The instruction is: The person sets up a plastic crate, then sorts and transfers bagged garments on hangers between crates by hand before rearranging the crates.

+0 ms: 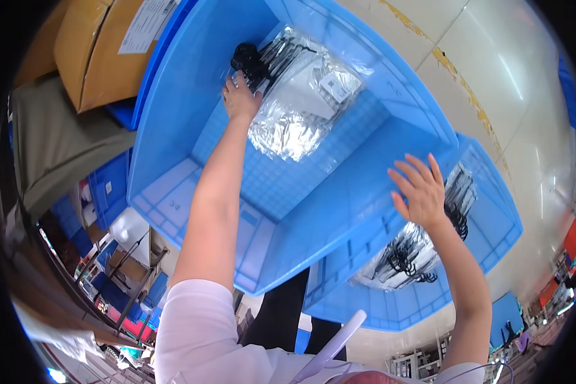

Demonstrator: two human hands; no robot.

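My left hand (240,97) reaches deep into a large blue plastic bin (192,121) and grips the edge of a clear plastic bag (304,96) that holds black hangers and pale folded items. The bag lies on the bin's gridded bottom. My right hand (421,191) is open with fingers spread, hovering at the near right wall of that bin, holding nothing. Below and to the right sits a second blue bin (493,237) with another clear bag of black hangers (406,256) inside it.
A brown cardboard box (93,51) stands at the upper left beside the big bin, with smaller blue crates (109,185) below it. A pale tiled floor (525,115) with a yellow line stretches to the right. Shelving and clutter show along the lower edge.
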